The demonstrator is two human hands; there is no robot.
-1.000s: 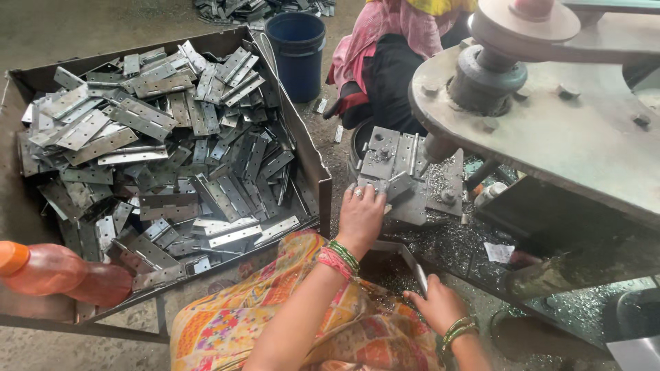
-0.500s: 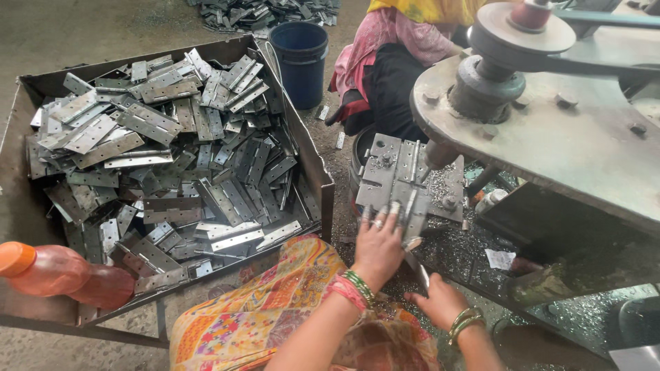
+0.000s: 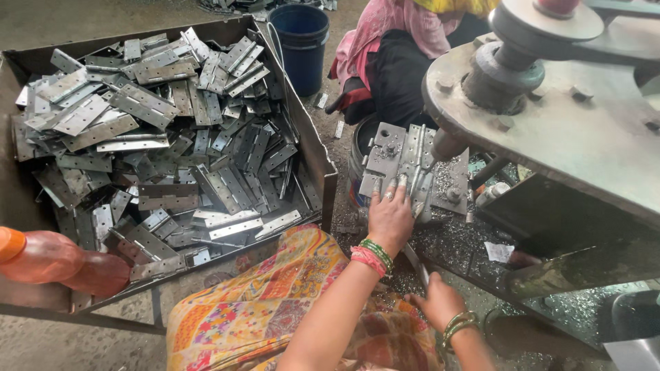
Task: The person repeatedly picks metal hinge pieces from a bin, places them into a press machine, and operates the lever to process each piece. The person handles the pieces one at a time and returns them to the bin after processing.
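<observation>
Steel hinge (image 3: 414,165) sits on jig plate (image 3: 385,161) under press head; my left hand (image 3: 389,218) presses it flat, fingers spread. Right hand (image 3: 437,302) grips lever (image 3: 416,264). I judge seating step; next needs alignment.

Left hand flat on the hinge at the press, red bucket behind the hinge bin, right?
Not quite: the bucket behind the hinge bin is blue, not red, as the head view shows. The left hand does rest flat on the hinge at the press.

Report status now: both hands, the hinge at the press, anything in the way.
Left hand flat on hinge on press plate. Right hand low, grip unclear. Metal shavings around; second person behind.
</observation>
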